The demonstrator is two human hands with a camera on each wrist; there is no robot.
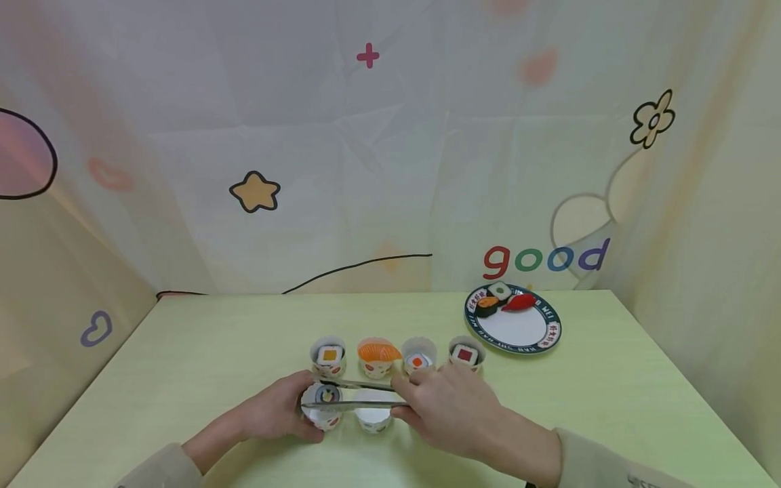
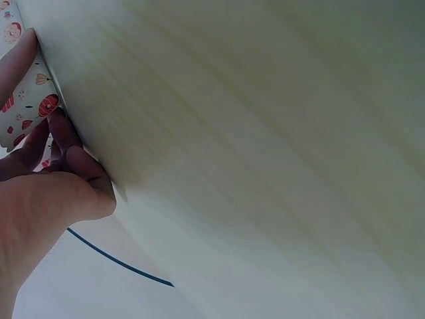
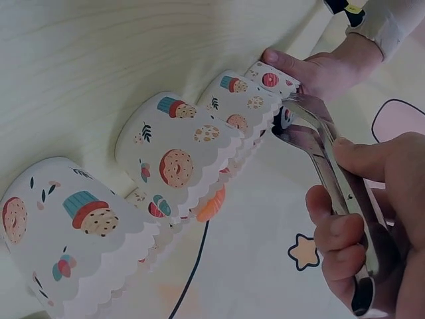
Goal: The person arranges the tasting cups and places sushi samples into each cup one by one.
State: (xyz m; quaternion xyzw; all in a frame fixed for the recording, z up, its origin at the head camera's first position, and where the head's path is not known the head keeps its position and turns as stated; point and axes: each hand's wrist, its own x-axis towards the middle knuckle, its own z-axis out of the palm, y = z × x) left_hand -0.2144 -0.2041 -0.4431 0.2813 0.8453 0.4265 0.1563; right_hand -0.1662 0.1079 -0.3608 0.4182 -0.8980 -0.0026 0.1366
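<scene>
1. left hand [image 1: 277, 410] — thumb and fingers bent round the paper cup [image 1: 329, 423].
2. sushi roll [image 1: 328, 394]: at the cup's top, between the tips of the tongs [image 1: 366, 404].
3. right hand [image 1: 454, 410] — right of the cup, fingers curled round the tongs.
4. plate [image 1: 518, 332]: behind the cup, far right.

Tongs [image 3: 350, 193]: shiny metal, two arms, held roughly level, tips pointing left; arms parted, one on the near side and one on the far side of the sushi roll [image 1: 327, 394]; contact unclear. Roll: round, dark outer ring, pale band, multicoloured centre; sits inside paper cup [image 1: 329, 421]. Cup: white, food-printed, scalloped rim, upright, near left.
</scene>
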